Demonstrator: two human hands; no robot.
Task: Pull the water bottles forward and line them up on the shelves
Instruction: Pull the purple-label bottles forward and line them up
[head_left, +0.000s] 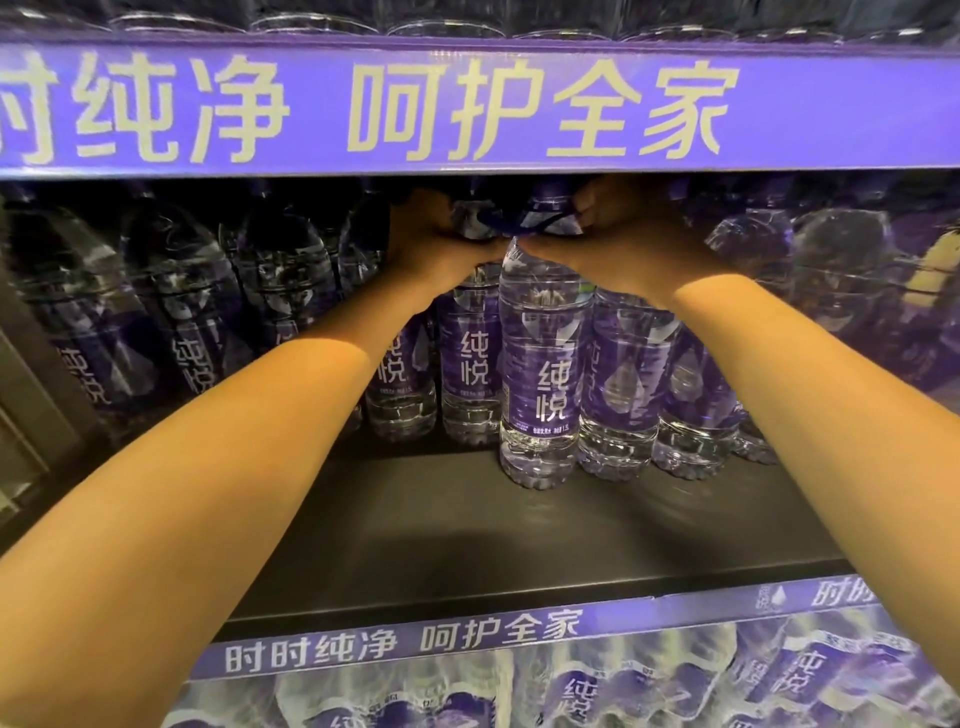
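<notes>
Reaching deep into the dark middle shelf, both bare arms meet at the necks of a cluster of clear plastic water bottles with purple labels. In the head view, the left hand curls its fingers around the upper part of one bottle at the back of the cluster, and the right hand wraps round the neck of the neighbouring bottle; the fingertips themselves are hidden, so how tightly they close is unclear. The cluster stands well back from the shelf's front edge. A purple banner strip with pale characters runs overhead, a second purple strip below.
</notes>
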